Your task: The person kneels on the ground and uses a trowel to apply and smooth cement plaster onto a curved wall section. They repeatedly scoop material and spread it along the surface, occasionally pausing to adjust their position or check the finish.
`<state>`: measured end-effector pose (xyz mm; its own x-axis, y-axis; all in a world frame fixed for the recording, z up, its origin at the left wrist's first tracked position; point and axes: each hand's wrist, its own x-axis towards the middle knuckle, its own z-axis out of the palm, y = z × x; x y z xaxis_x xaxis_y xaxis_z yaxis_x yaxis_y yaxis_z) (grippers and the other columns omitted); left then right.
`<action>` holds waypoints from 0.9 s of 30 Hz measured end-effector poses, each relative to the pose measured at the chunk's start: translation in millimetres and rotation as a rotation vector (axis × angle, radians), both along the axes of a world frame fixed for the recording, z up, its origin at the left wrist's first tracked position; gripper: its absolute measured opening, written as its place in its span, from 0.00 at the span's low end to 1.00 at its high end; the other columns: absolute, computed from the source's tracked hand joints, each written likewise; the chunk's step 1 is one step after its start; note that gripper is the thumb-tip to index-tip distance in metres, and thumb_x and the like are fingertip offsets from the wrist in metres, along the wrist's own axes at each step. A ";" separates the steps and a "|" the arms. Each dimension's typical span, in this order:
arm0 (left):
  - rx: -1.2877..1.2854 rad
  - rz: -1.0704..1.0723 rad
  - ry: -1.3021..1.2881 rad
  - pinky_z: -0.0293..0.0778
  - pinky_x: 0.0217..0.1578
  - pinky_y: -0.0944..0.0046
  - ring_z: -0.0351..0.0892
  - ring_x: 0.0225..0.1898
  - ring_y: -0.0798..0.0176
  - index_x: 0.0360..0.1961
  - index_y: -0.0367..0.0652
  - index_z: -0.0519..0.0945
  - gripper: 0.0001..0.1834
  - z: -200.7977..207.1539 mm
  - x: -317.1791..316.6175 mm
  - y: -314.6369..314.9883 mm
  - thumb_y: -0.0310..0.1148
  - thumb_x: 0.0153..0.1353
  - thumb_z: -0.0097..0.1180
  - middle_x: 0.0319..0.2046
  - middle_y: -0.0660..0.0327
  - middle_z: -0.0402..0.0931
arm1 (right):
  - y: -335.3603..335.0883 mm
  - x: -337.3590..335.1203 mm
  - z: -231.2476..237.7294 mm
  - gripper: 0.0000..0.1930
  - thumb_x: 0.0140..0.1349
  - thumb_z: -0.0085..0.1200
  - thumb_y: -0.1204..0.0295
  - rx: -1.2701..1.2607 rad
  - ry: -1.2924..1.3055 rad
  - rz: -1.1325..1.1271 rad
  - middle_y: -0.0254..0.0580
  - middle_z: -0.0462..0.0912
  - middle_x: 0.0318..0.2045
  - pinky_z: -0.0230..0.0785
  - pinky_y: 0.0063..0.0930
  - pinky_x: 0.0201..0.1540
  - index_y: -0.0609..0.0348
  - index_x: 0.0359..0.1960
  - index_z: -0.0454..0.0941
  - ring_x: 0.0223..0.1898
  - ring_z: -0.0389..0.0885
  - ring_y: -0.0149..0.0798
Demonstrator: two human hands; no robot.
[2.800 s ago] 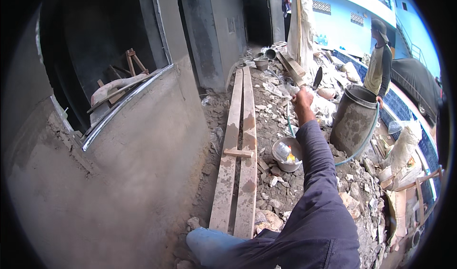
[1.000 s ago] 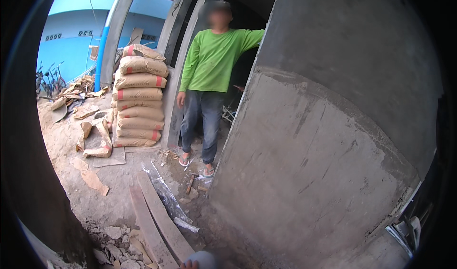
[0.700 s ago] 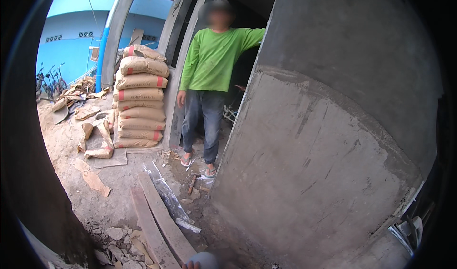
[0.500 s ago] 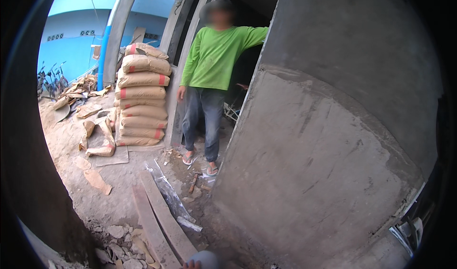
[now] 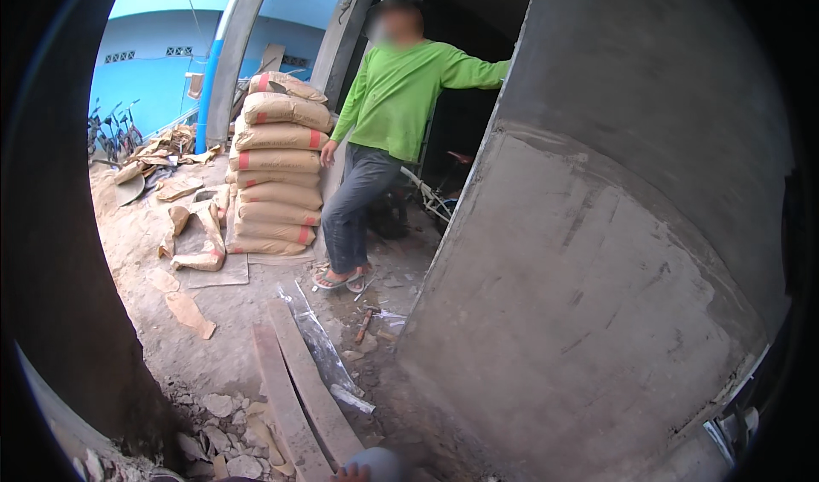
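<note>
At the lower edge, the fingertips of my left hand (image 5: 351,473) show, bent against a pale blue-grey rounded thing (image 5: 380,462). The frame cuts off the rest of the hand, and I cannot make out what the thing is. Just beyond the fingers lie two long, narrow boards (image 5: 305,380), side by side on the ground. My right hand is out of sight.
A person in a green shirt (image 5: 397,98) stands in the doorway, one arm on the plastered wall (image 5: 580,294). Stacked brown paper sacks (image 5: 277,162) stand beside them. A hammer (image 5: 366,324), a plastic sheet (image 5: 320,341) and rubble (image 5: 226,431) lie around. A dark post (image 5: 77,226) rises left.
The person in green has shifted left, with one knee now bent and the feet close together. My view has turned slightly left. The fingers stay by the rounded thing.
</note>
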<state>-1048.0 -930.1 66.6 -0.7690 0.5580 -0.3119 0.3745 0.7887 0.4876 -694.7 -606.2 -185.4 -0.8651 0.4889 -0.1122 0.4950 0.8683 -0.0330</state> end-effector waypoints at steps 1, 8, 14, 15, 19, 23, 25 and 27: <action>0.008 0.004 0.009 0.56 0.74 0.31 0.52 0.78 0.25 0.83 0.40 0.50 0.65 -2.9 0.3 -1.1 0.73 0.59 0.60 0.80 0.36 0.49 | -1.2 -0.2 3.9 0.28 0.78 0.44 0.50 0.004 -0.010 0.019 0.63 0.72 0.68 0.65 0.64 0.65 0.41 0.75 0.68 0.65 0.72 0.70; 0.001 -0.060 0.106 0.48 0.77 0.33 0.47 0.80 0.29 0.81 0.36 0.53 0.61 -57.0 -2.5 -0.9 0.72 0.62 0.57 0.79 0.35 0.51 | -6.8 -53.6 51.8 0.28 0.76 0.47 0.50 -0.105 0.007 -0.150 0.62 0.76 0.64 0.71 0.60 0.61 0.46 0.71 0.72 0.60 0.77 0.69; 0.048 -0.050 0.057 0.46 0.78 0.35 0.45 0.81 0.31 0.80 0.31 0.54 0.62 -60.5 8.8 -12.0 0.73 0.64 0.54 0.79 0.34 0.50 | -9.9 -121.4 107.5 0.26 0.73 0.50 0.51 -0.120 0.165 -0.193 0.61 0.81 0.57 0.74 0.57 0.58 0.51 0.67 0.76 0.56 0.81 0.67; 0.060 -0.051 0.068 0.48 0.77 0.35 0.46 0.81 0.30 0.80 0.31 0.55 0.61 -54.2 10.5 -14.0 0.73 0.64 0.56 0.79 0.33 0.50 | -11.5 -125.6 115.9 0.26 0.73 0.51 0.51 -0.125 0.189 -0.209 0.61 0.82 0.55 0.75 0.57 0.58 0.52 0.66 0.77 0.55 0.82 0.67; 0.039 0.030 0.029 0.57 0.73 0.32 0.52 0.78 0.29 0.80 0.36 0.56 0.66 -27.7 2.8 -10.2 0.78 0.55 0.59 0.78 0.35 0.53 | -17.7 -119.0 138.5 0.26 0.71 0.53 0.52 -0.181 0.294 -0.331 0.61 0.85 0.51 0.78 0.55 0.56 0.55 0.63 0.80 0.53 0.84 0.66; 0.023 0.021 -0.030 0.59 0.70 0.26 0.55 0.77 0.25 0.80 0.41 0.55 0.67 -24.6 -32.0 23.2 0.77 0.52 0.63 0.78 0.37 0.54 | -13.2 -96.3 143.3 0.25 0.70 0.55 0.53 -0.228 0.383 -0.527 0.60 0.88 0.46 0.80 0.53 0.54 0.58 0.59 0.83 0.50 0.87 0.65; 0.081 0.069 -0.011 0.58 0.69 0.23 0.51 0.77 0.23 0.80 0.40 0.54 0.65 -35.3 -46.5 43.6 0.74 0.54 0.63 0.78 0.34 0.52 | -7.1 -86.7 143.4 0.25 0.70 0.56 0.53 -0.438 0.367 -0.589 0.57 0.88 0.39 0.81 0.48 0.44 0.62 0.55 0.82 0.40 0.88 0.58; 0.165 0.059 0.034 0.57 0.70 0.24 0.50 0.77 0.23 0.79 0.38 0.55 0.62 -51.1 -55.2 61.4 0.71 0.57 0.64 0.78 0.34 0.52 | 0.5 -82.9 144.8 0.25 0.70 0.58 0.53 -0.562 0.418 -0.507 0.50 0.86 0.27 0.81 0.40 0.25 0.69 0.47 0.80 0.23 0.88 0.46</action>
<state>-1103.2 -868.7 15.5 -0.8107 0.5528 -0.1929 0.3482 0.7200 0.6003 -777.6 -605.7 -40.6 -0.5821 0.7941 -0.1746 0.6696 0.3465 -0.6569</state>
